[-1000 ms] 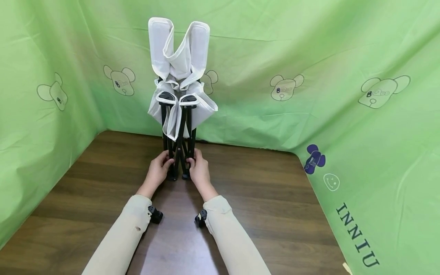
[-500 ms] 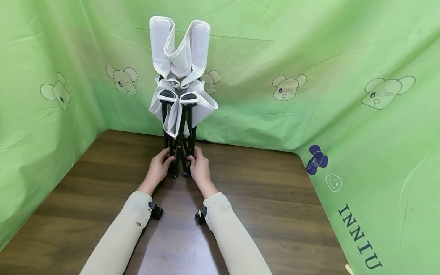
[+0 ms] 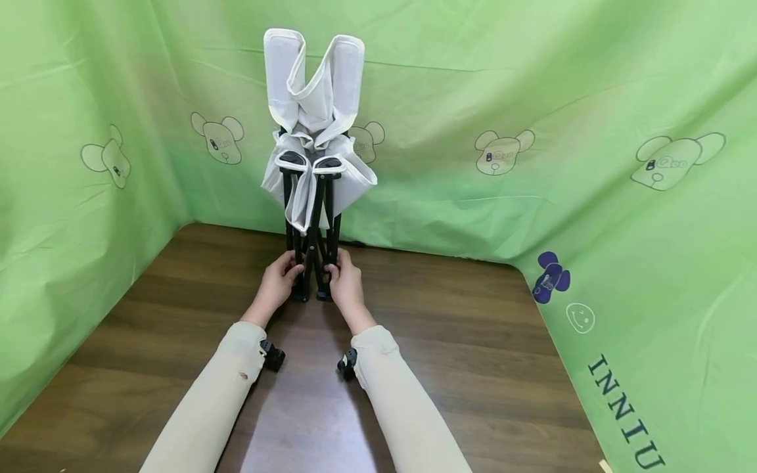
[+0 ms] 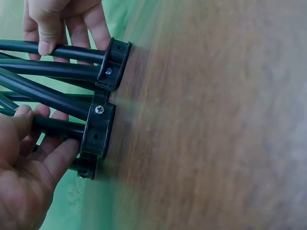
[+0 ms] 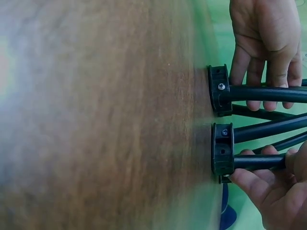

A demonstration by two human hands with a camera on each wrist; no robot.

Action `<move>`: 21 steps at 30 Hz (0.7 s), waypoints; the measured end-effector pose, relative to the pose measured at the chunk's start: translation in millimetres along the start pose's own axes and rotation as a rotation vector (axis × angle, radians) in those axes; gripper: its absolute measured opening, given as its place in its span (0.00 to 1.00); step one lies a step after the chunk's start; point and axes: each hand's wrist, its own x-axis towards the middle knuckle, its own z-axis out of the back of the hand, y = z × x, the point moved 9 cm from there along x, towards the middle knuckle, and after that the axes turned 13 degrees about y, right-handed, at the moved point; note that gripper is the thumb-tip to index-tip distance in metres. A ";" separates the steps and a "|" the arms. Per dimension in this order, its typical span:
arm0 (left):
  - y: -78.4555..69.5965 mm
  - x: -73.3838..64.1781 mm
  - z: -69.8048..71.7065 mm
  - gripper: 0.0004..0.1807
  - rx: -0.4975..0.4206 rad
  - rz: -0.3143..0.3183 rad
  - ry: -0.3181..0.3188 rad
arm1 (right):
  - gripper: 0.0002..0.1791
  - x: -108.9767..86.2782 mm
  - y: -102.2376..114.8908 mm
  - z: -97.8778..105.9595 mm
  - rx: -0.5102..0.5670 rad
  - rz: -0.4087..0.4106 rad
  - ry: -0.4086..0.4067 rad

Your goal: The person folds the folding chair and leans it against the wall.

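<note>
A folded camping chair [image 3: 317, 102] with white fabric and black tube legs stands upright near the back of the wooden tabletop. Its fabric bunches in folds around the top of the frame. My left hand [image 3: 278, 281] grips the lower legs on the left side, thumb in front. On the right side my right hand [image 3: 349, 289] holds another leg tube the same way. Close up in the left wrist view, black plastic feet [image 4: 99, 127] with screws join the tube ends, close to the tabletop. The right wrist view shows similar feet [image 5: 222, 149]. Contact with the wood is hard to tell.
Green cloth [image 3: 437, 203] with bear outlines hangs behind and on both sides of the wooden tabletop [image 3: 461, 368]. Both forearms wear pale sleeves with small black cameras [image 3: 273, 357] at the wrists. A small pale object [image 3: 606, 466] shows at the lower right edge.
The head view has turned slightly, shifting the background right. The chair's feet and both hands have moved a little farther back toward the cloth. Both hands keep hold of the legs.
</note>
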 end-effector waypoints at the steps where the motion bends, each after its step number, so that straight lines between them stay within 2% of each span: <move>1: 0.5 0.2 -0.4 0.13 -0.003 0.004 0.002 | 0.17 0.2 -0.7 -0.2 0.001 -0.004 0.002; 12: 1.4 -0.5 -6.5 0.14 -0.057 0.029 0.012 | 0.17 -3.1 -3.8 1.6 -0.013 -0.028 0.020; 21: -3.8 -0.5 -2.6 0.13 -0.017 0.009 -0.014 | 0.17 -0.4 -1.1 1.2 -0.012 -0.038 0.038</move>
